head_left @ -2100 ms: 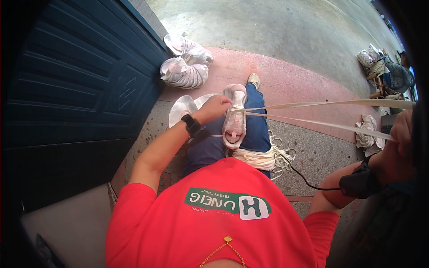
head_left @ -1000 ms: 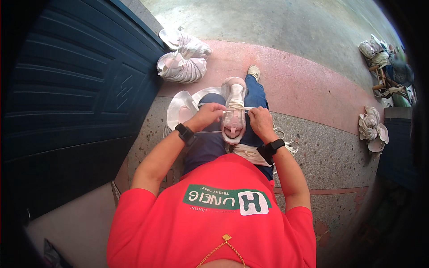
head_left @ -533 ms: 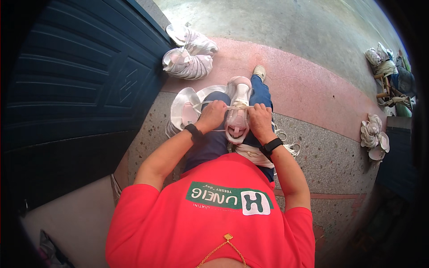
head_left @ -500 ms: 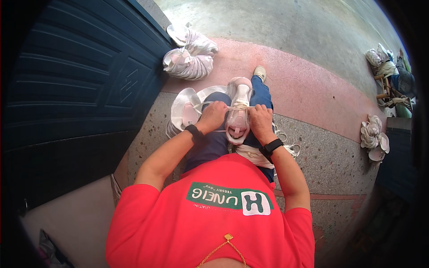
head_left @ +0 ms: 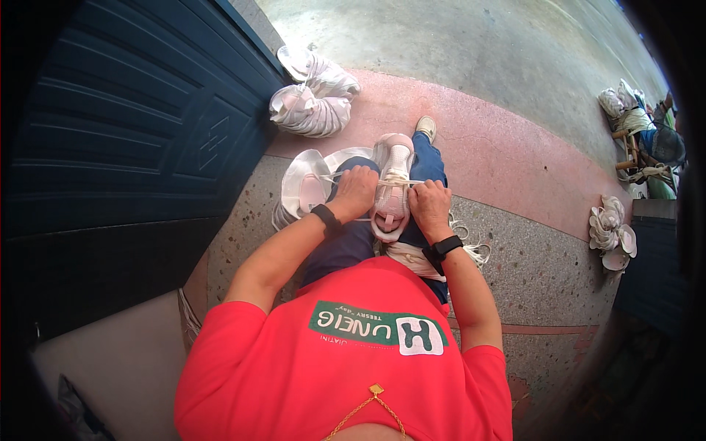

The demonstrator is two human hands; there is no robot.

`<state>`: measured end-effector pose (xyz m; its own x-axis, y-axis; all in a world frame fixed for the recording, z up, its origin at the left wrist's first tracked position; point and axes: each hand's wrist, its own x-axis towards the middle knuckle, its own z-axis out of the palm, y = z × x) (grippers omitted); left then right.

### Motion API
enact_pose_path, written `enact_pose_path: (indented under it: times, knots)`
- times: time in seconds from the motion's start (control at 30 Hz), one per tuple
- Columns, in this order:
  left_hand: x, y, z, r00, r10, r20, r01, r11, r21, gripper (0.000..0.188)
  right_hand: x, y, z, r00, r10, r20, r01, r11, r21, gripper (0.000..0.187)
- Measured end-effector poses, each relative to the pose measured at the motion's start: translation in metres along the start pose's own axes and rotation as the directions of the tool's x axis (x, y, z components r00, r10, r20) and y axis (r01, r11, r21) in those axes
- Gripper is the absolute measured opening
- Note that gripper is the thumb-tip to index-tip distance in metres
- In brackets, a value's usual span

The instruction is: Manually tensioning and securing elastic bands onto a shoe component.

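A pale pink and white sneaker upper rests across my thighs, its toe pointing away from me and its heel opening toward me. Over its middle, a cream shoelace is drawn out sideways between my two closed hands. My left hand grips the lace on the left side. On the right, my right hand pinches the other end. How the lace is crossed or knotted on the shoe is too small to tell. Beside my left knee stands a nested stack of white and pink shoe uppers.
Two more stacks of uppers lie by the dark blue door. Loose white laces hang by my right thigh. Another pile of uppers sits at the far right, below a cluttered wooden frame with a person partly visible.
The lace stays stretched between my hands, and my right hand has turned slightly. The whole view has shifted a little, with the shoe now slightly lower in the picture.
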<state>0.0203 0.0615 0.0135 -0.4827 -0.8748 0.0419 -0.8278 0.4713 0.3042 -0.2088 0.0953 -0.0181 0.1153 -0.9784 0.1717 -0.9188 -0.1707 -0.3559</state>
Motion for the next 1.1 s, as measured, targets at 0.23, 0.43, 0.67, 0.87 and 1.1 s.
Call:
enact_pose_path:
  times: [0.23,0.43,0.67,0.87,1.1]
  knots:
    - [0.005,0.007,0.001,1.0,0.004,-0.007,-0.004,1.0,0.003,0.004,-0.001,0.0,0.007,0.999,-0.039,-0.03,0.04,0.998,0.043,0.02]
    - [0.006,0.019,-0.004,0.992,-0.109,-0.067,0.106,0.993,-0.047,0.012,-0.007,-0.002,0.002,0.999,-0.037,0.024,0.036,0.999,0.03,0.022]
    - [-0.014,0.028,0.0,0.985,-0.14,-0.105,0.142,0.99,0.014,0.014,-0.002,0.001,-0.015,0.986,-0.107,0.125,0.083,0.98,0.183,0.017]
    - [-0.001,0.028,-0.015,0.975,0.168,-0.143,-0.133,0.965,0.225,0.008,-0.003,0.007,-0.002,0.997,-0.025,0.068,-0.006,0.908,0.419,0.011]
    - [0.022,0.03,-0.022,0.956,0.285,0.066,-0.291,0.947,0.134,0.005,0.008,-0.012,-0.008,0.952,-0.276,0.133,0.278,0.961,0.003,0.01]
